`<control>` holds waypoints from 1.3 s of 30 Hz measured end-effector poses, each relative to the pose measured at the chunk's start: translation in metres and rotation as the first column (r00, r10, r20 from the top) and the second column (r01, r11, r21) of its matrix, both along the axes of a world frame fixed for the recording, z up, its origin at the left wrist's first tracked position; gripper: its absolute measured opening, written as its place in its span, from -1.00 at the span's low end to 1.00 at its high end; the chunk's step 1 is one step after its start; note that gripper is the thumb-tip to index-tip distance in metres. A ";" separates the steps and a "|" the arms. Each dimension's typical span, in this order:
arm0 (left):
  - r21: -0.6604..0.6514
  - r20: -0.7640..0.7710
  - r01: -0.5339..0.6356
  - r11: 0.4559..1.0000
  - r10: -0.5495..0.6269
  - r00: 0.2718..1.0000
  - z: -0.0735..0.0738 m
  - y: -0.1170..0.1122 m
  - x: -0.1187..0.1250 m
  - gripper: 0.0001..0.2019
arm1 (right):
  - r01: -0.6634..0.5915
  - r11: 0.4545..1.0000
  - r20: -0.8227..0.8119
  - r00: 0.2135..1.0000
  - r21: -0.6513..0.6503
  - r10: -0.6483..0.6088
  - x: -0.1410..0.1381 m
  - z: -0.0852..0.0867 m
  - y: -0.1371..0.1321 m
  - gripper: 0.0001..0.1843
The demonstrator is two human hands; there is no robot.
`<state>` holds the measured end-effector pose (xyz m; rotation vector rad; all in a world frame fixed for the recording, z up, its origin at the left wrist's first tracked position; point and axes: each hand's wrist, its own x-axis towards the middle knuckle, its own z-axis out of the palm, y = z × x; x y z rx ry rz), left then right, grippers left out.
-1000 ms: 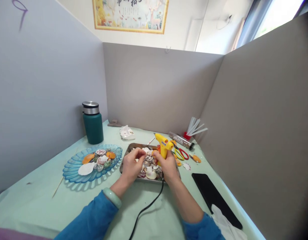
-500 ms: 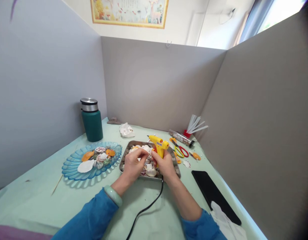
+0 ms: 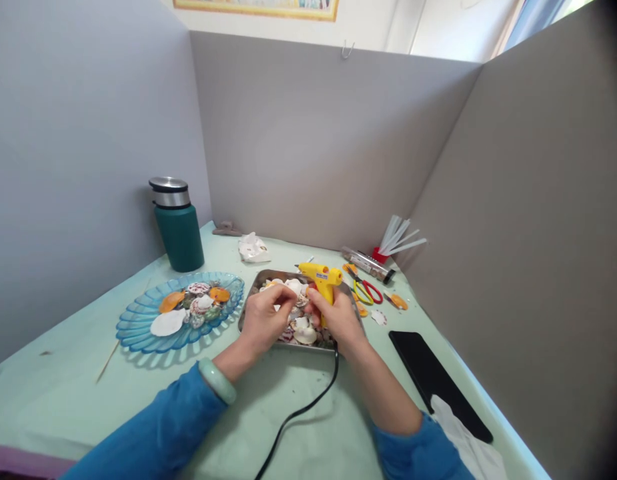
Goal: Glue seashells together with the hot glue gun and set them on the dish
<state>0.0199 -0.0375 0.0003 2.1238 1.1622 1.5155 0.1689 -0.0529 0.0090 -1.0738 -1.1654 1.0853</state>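
My right hand [image 3: 338, 317] is wrapped round the handle of a yellow glue gun [image 3: 321, 275], whose nozzle points left; its black cord [image 3: 298, 417] trails toward me. My left hand [image 3: 265, 319] is closed in a pinch just left of the nozzle, holding something small I cannot make out. Both hands hover over a metal tray [image 3: 248, 313] filled with several seashells [image 3: 302, 330].
A blue glass plate [image 3: 138, 330] with shells lies to the left, a green flask [image 3: 175, 223] behind it. Scissors [image 3: 364, 288], a tube [image 3: 365, 263], glue sticks [image 3: 398, 237] and a black phone [image 3: 433, 380] sit to the right. Grey partition walls enclose the table; a wooden stick [image 3: 108, 360] lies at left.
The camera has tilted down and shifted a little. The glue gun has levelled, its nozzle turned left toward my left hand's pinch. Both hands stay over the tray.
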 end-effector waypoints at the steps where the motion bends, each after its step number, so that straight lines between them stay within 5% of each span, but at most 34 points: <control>1: 0.008 -0.012 0.007 1.000 -0.007 1.000 0.001 0.000 -0.002 -0.89 | 0.028 1.000 0.024 0.999 0.002 -0.028 0.003 0.001 0.000 -0.65; 7: 0.051 -0.148 0.041 0.998 -0.033 0.988 0.002 -0.001 -0.030 -0.91 | 0.189 0.982 0.183 0.966 -0.019 -0.183 0.017 -0.007 0.004 -0.63; 15: 0.008 -0.162 0.120 0.993 -0.117 0.980 0.002 -0.007 -0.065 -0.90 | 0.260 0.950 0.499 0.809 0.171 -0.312 0.024 -0.020 0.007 -0.70; 24: -0.096 -0.143 0.164 0.982 -0.177 0.974 -0.005 -0.016 -0.081 -0.88 | 0.251 0.896 0.507 0.754 0.366 -0.418 0.016 -0.008 0.004 -0.80; 30: 0.007 -0.221 0.211 0.977 -0.204 0.954 -0.009 -0.012 -0.078 -0.80 | 0.377 0.916 0.444 0.803 0.137 -0.397 0.018 -0.012 -0.005 -0.78; 39: -0.058 -0.190 0.114 0.992 -0.123 0.974 -0.010 0.007 -0.073 -0.75 | 0.373 0.908 0.257 0.912 -0.194 -0.320 0.009 -0.002 -0.016 -0.59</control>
